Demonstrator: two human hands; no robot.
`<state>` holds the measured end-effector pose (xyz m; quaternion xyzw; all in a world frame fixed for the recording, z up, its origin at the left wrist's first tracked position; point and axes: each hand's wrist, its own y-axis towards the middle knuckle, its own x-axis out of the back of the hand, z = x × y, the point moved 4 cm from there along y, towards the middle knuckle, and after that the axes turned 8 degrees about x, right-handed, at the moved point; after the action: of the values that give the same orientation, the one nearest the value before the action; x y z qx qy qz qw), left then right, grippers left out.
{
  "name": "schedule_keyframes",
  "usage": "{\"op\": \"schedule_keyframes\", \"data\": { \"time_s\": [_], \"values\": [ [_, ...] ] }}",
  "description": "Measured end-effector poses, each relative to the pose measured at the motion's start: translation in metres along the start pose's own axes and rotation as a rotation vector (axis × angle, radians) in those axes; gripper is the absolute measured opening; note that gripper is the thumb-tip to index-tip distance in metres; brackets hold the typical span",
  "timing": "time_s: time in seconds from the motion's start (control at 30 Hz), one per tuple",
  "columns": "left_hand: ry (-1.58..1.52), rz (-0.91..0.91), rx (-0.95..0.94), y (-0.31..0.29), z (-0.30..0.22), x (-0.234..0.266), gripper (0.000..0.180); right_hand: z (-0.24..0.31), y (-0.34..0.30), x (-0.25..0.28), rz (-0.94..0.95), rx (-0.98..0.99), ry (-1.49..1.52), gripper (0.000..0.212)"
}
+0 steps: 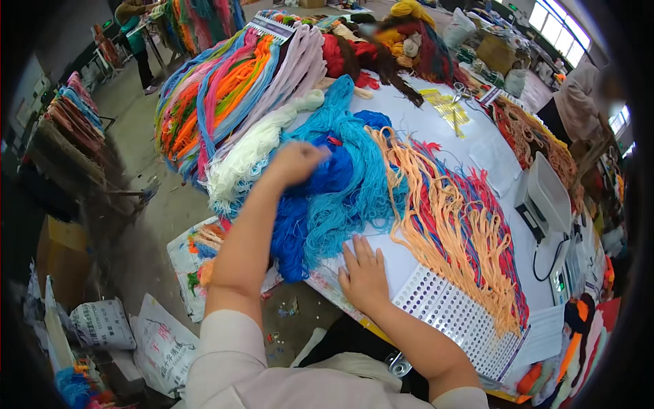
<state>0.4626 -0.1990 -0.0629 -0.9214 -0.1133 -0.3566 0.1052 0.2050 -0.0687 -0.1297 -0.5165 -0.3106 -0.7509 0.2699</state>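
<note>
My left hand (300,163) is over a dark blue thread hank (332,174), its fingers curled together and slightly blurred. Whatever the fingertips hold, if anything, is hidden. A turquoise thread hank (340,211) spreads around and over the dark blue one. Just left of that hand lies a white thread hank (242,157). My right hand (365,276) rests on the white table (402,269) with fingers apart, just below the turquoise thread. Beside it on the right is a white card with rows of holes (449,313), from which peach threads (436,225) stretch away over red and blue ones.
A big multicoloured thread bundle (225,95) hangs over the table's far left. Scissors (459,91) lie near a yellow strip sheet (446,112). On the right stand a scale with a tray (545,198) and loose cables. Sacks (163,341) sit on the floor; another person (575,102) works at right.
</note>
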Motion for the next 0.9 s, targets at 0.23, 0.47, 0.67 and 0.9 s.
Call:
{"op": "schedule_keyframes", "data": {
  "time_s": [0.23,0.47,0.67,0.9],
  "values": [
    [0.481,-0.461,0.191,0.116,0.079,0.044,0.033,0.001,0.002,0.001,-0.011,-0.005,0.035,0.052],
    [-0.453,-0.862,-0.034,0.091,0.056,0.180,0.035,0.004,-0.007,0.003,-0.089,0.034,0.067,0.048],
    [-0.286,-1.091,-0.610,-0.097,-0.110,0.194,0.031,-0.001,-0.002,0.048,-0.443,0.086,0.587,0.063],
    [0.145,-0.585,-1.084,-0.318,-0.157,0.005,0.041,0.048,-0.029,0.206,-0.552,-0.032,1.469,0.078]
  ]
}}
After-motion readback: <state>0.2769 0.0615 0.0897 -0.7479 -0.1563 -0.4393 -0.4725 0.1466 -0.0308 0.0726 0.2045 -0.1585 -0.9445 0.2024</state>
